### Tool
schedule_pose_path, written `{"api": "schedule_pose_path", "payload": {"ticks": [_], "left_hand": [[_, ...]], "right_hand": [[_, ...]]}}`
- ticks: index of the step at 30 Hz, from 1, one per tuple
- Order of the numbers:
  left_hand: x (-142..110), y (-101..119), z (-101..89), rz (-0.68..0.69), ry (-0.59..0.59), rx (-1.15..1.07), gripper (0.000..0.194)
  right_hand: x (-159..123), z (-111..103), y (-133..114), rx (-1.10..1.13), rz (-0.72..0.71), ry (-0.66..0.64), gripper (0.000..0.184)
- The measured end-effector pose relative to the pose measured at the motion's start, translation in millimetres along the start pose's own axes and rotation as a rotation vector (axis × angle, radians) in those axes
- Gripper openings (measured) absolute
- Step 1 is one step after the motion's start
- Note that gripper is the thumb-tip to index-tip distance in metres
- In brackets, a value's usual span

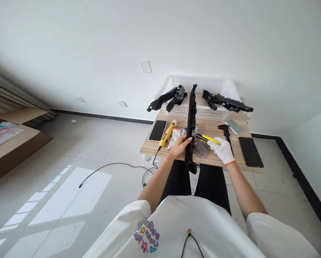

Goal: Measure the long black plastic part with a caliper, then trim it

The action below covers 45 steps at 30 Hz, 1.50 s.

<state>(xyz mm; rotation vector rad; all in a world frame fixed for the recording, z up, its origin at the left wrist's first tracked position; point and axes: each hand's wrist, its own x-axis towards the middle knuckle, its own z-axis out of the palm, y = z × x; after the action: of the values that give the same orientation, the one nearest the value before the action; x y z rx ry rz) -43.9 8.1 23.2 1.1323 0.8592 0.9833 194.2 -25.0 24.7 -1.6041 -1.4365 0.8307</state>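
Note:
My bare left hand [181, 144] is closed around a long black plastic part [192, 122], which stands lengthwise away from me over the table. In a white glove with an orange cuff, my right hand [223, 150] grips a yellow-and-black utility knife [210, 139]. The knife's tip points left and meets the part's right edge near my left fingers; whether it touches cannot be made out. Below the knife lies a grey scouring pad [202, 148]. Left of my left hand are a white glove [175, 136] and a yellow corded rotary tool [167, 135].
A white plastic basket [212, 114] stands at the back, black plastic parts [164, 99] on its left rim and more black parts [227, 102] on its right. A phone [158, 130], black calipers [226, 132], a grey-green box [234, 127] and a black tablet [251, 152] lie on the wooden table [147, 146].

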Motion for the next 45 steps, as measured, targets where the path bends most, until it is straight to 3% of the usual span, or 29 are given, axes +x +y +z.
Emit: {"api": "schedule_pose_path", "payload": {"ticks": [4,13,25,38,45], "left_hand": [[1.9,-5.0,0.1,-0.025,0.052,-0.031,0.055],[1.8,-6.5,-1.4,-0.082,0.08,-0.052,0.048],[4.7,-6.9,-5.9,-0.059,0.08,-0.046,0.059],[1.4,-9.2,-7.7,-0.103,0.126,0.002,0.062],[0.9,-6.6,-6.7,-0.068,0.171,0.064,0.046]], "right_hand": [[0.8,0.1,2.0,0.069,0.059,-0.008,0.064],[1.0,0.8,0.7,0.093,0.12,-0.027,0.06],[1.7,-1.9,6.1,0.113,0.091,-0.113,0.062],[-2.1,-3.6,6.7,-0.084,0.004,-0.108,0.042],[-2.6,-3.5,6.9,-0.166,-0.079,-0.112,0.038]]}}
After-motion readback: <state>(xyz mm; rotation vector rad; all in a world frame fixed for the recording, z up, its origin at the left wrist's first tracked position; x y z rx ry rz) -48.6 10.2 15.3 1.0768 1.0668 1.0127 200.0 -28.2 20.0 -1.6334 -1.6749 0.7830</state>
